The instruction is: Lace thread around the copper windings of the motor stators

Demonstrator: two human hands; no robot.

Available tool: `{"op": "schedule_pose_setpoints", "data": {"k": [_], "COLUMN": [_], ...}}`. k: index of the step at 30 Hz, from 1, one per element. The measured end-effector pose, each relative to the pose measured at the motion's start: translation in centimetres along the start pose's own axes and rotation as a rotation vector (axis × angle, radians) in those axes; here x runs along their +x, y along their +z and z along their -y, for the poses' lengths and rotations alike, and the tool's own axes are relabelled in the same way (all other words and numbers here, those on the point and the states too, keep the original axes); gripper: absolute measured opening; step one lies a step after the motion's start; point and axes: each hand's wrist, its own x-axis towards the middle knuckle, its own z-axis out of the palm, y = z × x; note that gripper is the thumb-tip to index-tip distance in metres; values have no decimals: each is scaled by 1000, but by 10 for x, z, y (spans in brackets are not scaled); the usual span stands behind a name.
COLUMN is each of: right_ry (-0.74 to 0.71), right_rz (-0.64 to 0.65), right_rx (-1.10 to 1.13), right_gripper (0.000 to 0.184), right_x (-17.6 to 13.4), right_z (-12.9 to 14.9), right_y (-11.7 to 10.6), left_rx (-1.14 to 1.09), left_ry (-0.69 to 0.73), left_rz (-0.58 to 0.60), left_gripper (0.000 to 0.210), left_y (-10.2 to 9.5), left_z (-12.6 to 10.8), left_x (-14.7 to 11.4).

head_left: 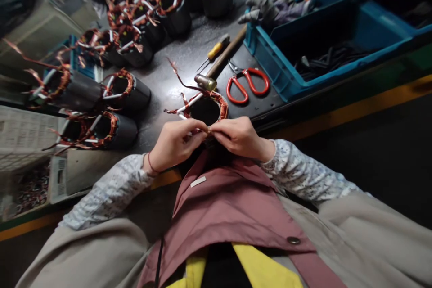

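A motor stator with a ring of copper windings and white sleeves stands upright at the bench edge in front of me. My left hand and my right hand meet at its near rim. Both are closed in a pinch, fingertips almost touching. A tiny yellowish bit shows between them, too small to name. Behind the stator lie a hammer with a wooden handle, a screwdriver with a yellow handle, and scissors with red handles. My fingers hide the stator's near side.
Several other wound stators crowd the back and left of the bench. Blue bins on the right hold dark strips, with grey gloves over one edge. A white crate stands at the far left.
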Motion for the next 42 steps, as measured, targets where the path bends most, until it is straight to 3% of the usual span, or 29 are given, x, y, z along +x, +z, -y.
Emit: {"op": "schedule_pose_setpoints", "data": {"k": [2, 6, 8, 10, 13, 16, 20, 24, 27, 29, 31, 32, 34, 36, 39, 42], "right_ry": [-55, -175, -178, -149, 136, 536, 699, 629, 314, 59, -75, -61, 115, 330, 658, 758], "right_rz": [-64, -88, -119, -94, -6, -53, -196, -182, -74, -61, -161, -230, -290, -84, 349, 545], "right_rx": [-85, -182, -120, 77, 531, 859, 937, 710, 448, 247, 30, -91, -314, -545, -785, -794], "right_gripper": [19, 11, 10, 11, 17, 16, 14, 18, 18, 21, 32, 33, 28, 27, 31, 41], "right_x": [-11, -27, -24, -16, -7, -10, -13, 1, 4, -4, -14, -18, -16, -3, 27, 53], "right_z": [17, 44, 46, 44, 44, 51, 54, 46, 47, 46, 37, 28, 0, -32, -66, -76], "right_y": [4, -3, -9, -11, -2, 15, 39, 55, 50, 32, 5, -10, -36, -51, -53, -47], "left_rx": [237, 466, 483, 487, 494, 483, 422, 361, 387, 370, 224, 83, -274, -550, -793, -906], "left_ry": [54, 117, 155, 183, 205, 198, 217, 327, 313, 208, 3, -140, -372, -488, -535, -504], "left_rz": [-102, -119, -158, -195, -238, -250, -190, -54, -22, -175, -485, -628, -614, -505, -391, -351], "left_gripper": [30, 28, 23, 24, 27, 26, 26, 25, 30, 35, 25, 23, 25, 32, 37, 30], "left_y": [8, 33, 43, 49, 51, 49, 41, 20, 7, 10, 23, 32, 50, 64, 71, 69], "left_z": [4, 18, 24, 26, 27, 29, 49, 73, 75, 68, 59, 54, 47, 41, 34, 28], "left_x": [-9, -15, -13, -11, -9, -7, 9, 35, 30, 7, -22, -35, -47, -42, -19, -8]}}
